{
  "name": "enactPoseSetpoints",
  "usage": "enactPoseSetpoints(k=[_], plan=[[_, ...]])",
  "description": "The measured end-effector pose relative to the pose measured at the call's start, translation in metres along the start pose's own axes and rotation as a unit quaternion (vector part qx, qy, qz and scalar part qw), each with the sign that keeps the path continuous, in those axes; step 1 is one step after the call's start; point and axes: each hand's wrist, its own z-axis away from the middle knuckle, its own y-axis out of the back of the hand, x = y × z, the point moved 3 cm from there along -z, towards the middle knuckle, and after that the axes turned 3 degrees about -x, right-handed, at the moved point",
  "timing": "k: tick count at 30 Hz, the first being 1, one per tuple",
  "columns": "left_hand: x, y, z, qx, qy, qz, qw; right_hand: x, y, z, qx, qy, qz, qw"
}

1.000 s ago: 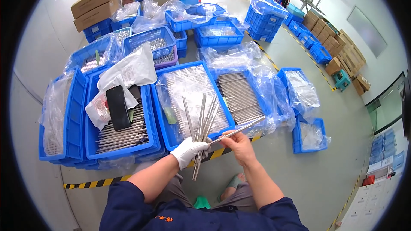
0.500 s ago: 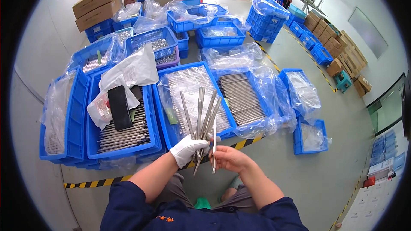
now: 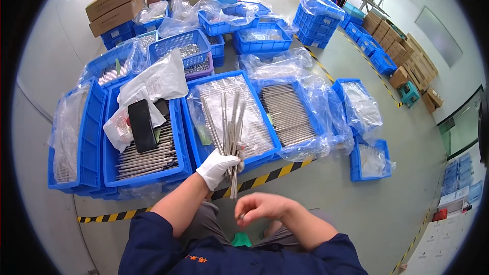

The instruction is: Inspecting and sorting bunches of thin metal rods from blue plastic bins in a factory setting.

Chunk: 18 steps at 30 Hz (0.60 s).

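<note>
Gloved left hand (image 3: pixel 218 167) gripping fanned bundle of metal rods (image 3: pixel 229 132); bare right hand (image 3: pixel 262 208) below it pinching small metal piece (image 3: pixel 241 216); blue bin (image 3: pixel 232 117) lying just beyond.

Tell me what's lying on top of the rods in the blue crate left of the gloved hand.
A flat black case lies across the metal rods in that blue crate, with a crumpled clear plastic bag draped over the far end. The rods beneath both are hidden; only the near ends show.

Shiny metal rods (image 3: pixel 230 122), white cloth glove (image 3: pixel 216 167), glossy blue plastic crates (image 3: pixel 178 122), crinkled clear plastic liners (image 3: pixel 305 79)
</note>
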Motion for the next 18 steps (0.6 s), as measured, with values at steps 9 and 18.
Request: enactPoseSetpoints(k=[9,18], plan=[[-0.011,-0.025,0.014,-0.111,0.136,-0.235,0.956,-0.044,0.096,0.070,0.412,0.378,-0.167,0.812],[-0.024,-0.020,0.011,-0.098,0.130,-0.247,0.955,-0.046,0.089,0.072,0.317,0.344,-0.101,0.878]])
